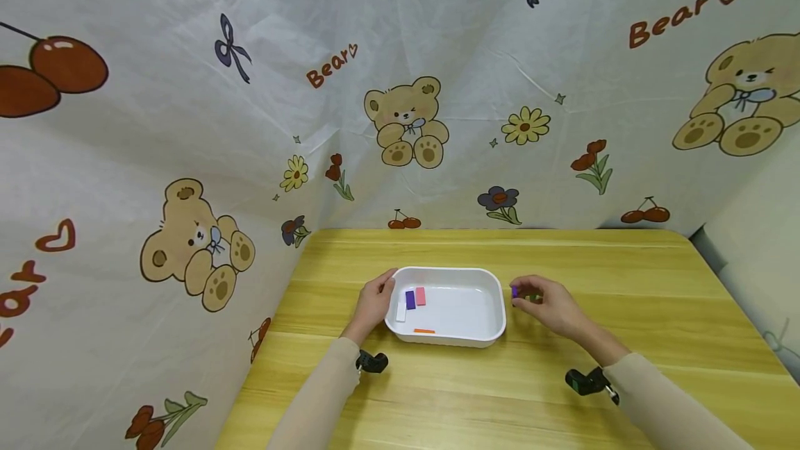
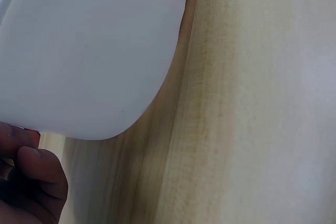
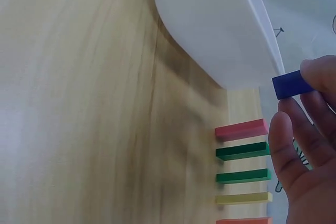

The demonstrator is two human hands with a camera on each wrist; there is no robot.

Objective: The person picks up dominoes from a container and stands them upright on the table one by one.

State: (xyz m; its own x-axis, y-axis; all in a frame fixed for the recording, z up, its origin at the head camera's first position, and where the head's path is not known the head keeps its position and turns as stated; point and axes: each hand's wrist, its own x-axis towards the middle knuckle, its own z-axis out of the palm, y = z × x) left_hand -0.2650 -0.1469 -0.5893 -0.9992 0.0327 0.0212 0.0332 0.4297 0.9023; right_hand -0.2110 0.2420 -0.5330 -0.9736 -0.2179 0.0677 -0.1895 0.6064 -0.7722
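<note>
A white rectangular tray (image 1: pixel 465 307) sits on the table, and my left hand (image 1: pixel 373 303) grips its left end at the rim. Inside the tray, toward its left side, lie a purple block (image 1: pixel 410 300), a pink block (image 1: pixel 421 296) and a white block (image 1: pixel 401 311). An orange block (image 1: pixel 424 330) is by the tray's front wall. Just right of the tray, my right hand (image 1: pixel 553 305) pinches a small dark purple block (image 3: pixel 290 84) between thumb and fingers. In the right wrist view this block is held up near the tray's rim.
Under the right hand a row of blocks stands on the wooden table (image 1: pixel 475 394): a pink one (image 3: pixel 241 130), two green ones (image 3: pixel 242 151), a yellow one (image 3: pixel 244 199) and an orange one (image 3: pixel 244 221). A bear-patterned cloth (image 1: pixel 462 40) hangs behind and along the left side.
</note>
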